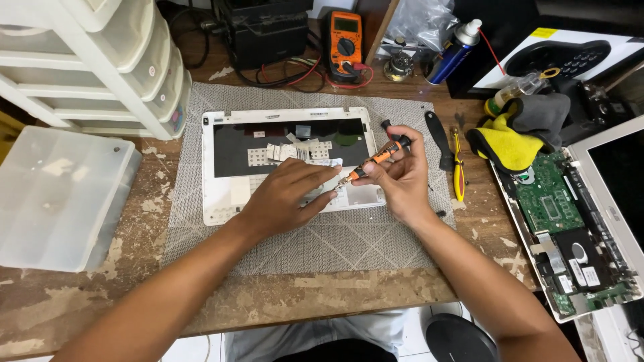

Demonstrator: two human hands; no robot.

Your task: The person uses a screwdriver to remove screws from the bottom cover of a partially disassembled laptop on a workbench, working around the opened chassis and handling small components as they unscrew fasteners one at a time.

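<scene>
- Right hand (402,175) pinches an orange screwdriver (377,158) by its grip, tip angled down-left toward the other hand; left hand (285,196) lies on a white laptop cover (218,181), fingertips curled at the screwdriver tip, and whether they pinch a small part cannot be told.
- One screwdriver in hand: it looks light, stiff and thin; the ribbed orange grip is the place to hold it, since the bare metal tip looks slippery.
- One laptop cover, flat on a grey mesh mat (302,241): thin plastic, probably light and bendy; best lifted by its two long edges; the foil patches inside look fragile.
- Right of the mat: one black pry tool (439,137), one yellow-handled tool (457,167), one yellow cloth (506,149).
- Farther out: one opened laptop (570,234) showing a green circuit board; one orange multimeter (344,41); one blue spray can (455,52); one clear plastic box (57,194).
</scene>
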